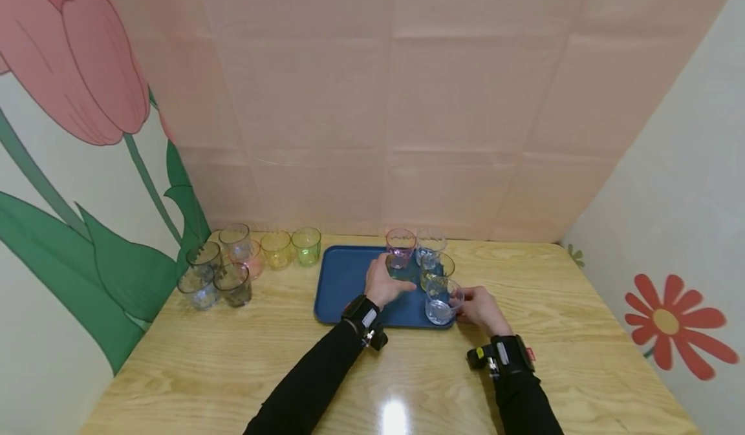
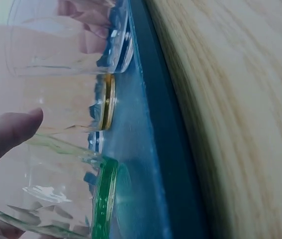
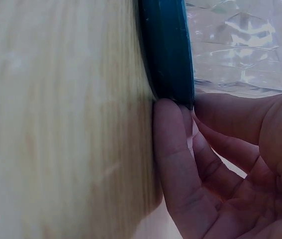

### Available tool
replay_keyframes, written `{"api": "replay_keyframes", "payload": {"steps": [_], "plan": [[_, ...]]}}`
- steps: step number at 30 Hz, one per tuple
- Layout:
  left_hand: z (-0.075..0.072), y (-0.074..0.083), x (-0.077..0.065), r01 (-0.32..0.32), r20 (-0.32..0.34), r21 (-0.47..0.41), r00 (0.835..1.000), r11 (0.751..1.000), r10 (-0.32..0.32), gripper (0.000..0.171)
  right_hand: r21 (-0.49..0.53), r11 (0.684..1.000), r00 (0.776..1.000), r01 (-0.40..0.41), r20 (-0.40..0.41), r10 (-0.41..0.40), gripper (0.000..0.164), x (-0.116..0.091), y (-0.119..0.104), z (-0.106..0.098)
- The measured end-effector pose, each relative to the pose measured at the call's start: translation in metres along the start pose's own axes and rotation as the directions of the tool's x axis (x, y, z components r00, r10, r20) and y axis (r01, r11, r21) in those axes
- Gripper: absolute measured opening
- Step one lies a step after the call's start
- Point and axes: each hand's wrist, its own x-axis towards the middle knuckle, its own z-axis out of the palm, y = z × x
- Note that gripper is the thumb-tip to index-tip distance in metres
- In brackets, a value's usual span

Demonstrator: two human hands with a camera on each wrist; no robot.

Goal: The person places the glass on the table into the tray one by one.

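On the blue tray stand a pink glass, a yellow glass and two clear glasses, one at the back and one at the front right corner. A green-based glass is also on the tray, mostly hidden in the head view. My left hand is around this glass with the thumb spread; the left wrist view shows the thumb tip apart from its side. My right hand pinches the tray's right front corner, a finger under the rim and the thumb against it.
Left of the tray, a yellow glass and a green glass stand near the wall. Several grey, clear and reddish glasses cluster at the table's far left, including a grey glass. A pink-covered wall rises behind.
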Motion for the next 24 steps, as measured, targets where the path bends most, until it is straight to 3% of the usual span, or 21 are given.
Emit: {"api": "replay_keyframes", "payload": {"steps": [6,16,24], "plan": [[0.0042,-0.0029,0.0026,0.057,0.040,-0.039,0.998,0.998,-0.056,0.087,0.005,1.000,1.000,-0.003,0.009,0.003,0.026,-0.0012,-0.0003,0.0006],[0.0101,-0.0028,0.0045,0.080,0.037,-0.068,0.996,0.994,-0.077,0.090,0.000,1.000,1.000,-0.005,0.006,0.005,0.022,0.0012,0.0024,0.0013],[0.0085,-0.0024,0.0047,0.004,-0.014,-0.018,1.000,1.000,-0.005,0.087,0.029,0.999,0.999,-0.043,0.023,0.043,0.024,0.0014,-0.0016,0.0002]]}}
